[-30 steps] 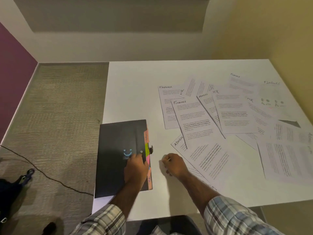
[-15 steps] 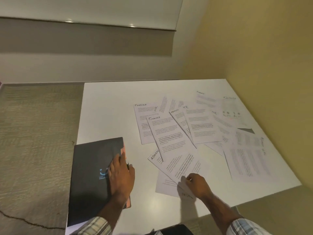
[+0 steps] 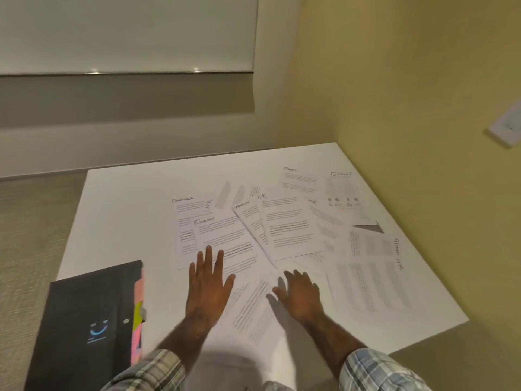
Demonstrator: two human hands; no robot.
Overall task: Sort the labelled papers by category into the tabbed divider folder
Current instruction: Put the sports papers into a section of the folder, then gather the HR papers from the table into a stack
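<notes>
both hands are out over the desk (image 3: 127,221): the left hand (image 3: 208,280) is flat with fingers spread, fingertips over the lower part of a sheet headed finance (image 3: 225,238). the right hand (image 3: 300,296) is open just beside it, above the loose papers (image 3: 366,286) fanned toward the desk's right edge. the black folder (image 3: 84,320) lies closed at the near left corner, coloured tabs (image 3: 137,320) along its right side, apart from both hands.

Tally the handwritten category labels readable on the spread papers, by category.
Finance labels: 4
HR labels: 3, the right-hand one blurred
Admin labels: 2
Total: 9
</notes>
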